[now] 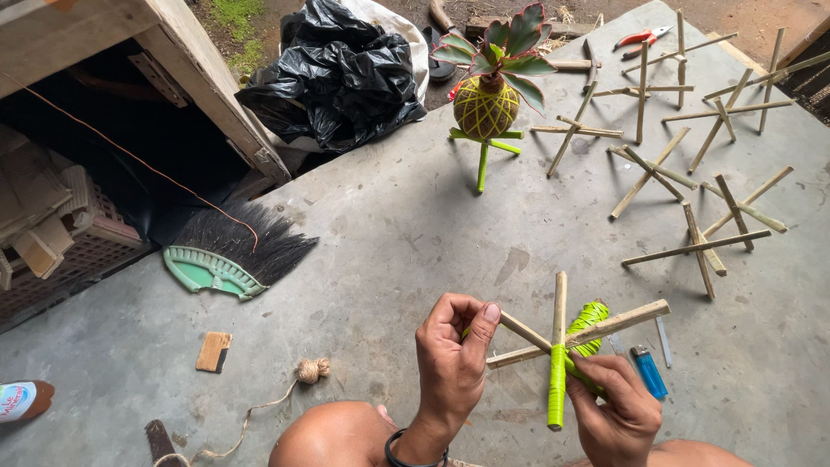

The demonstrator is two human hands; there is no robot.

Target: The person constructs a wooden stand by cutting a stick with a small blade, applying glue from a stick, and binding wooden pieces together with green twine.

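The left hand (451,363) pinches one arm of the stick cross (571,333), which spreads to the right of that grip. The right hand (616,406), lower and nearer the upright green-wrapped leg, clasps the cord spool (590,324) just behind the crossing.

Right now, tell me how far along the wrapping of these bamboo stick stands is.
Done: one green-wrapped stand holds a plant in a string-bound ball. In hand: the left hand and right hand hold a crossed bamboo stick stand, one leg wound in bright green cord, the other sticks bare. Left: several bare bamboo stands lie unwrapped on the concrete floor.
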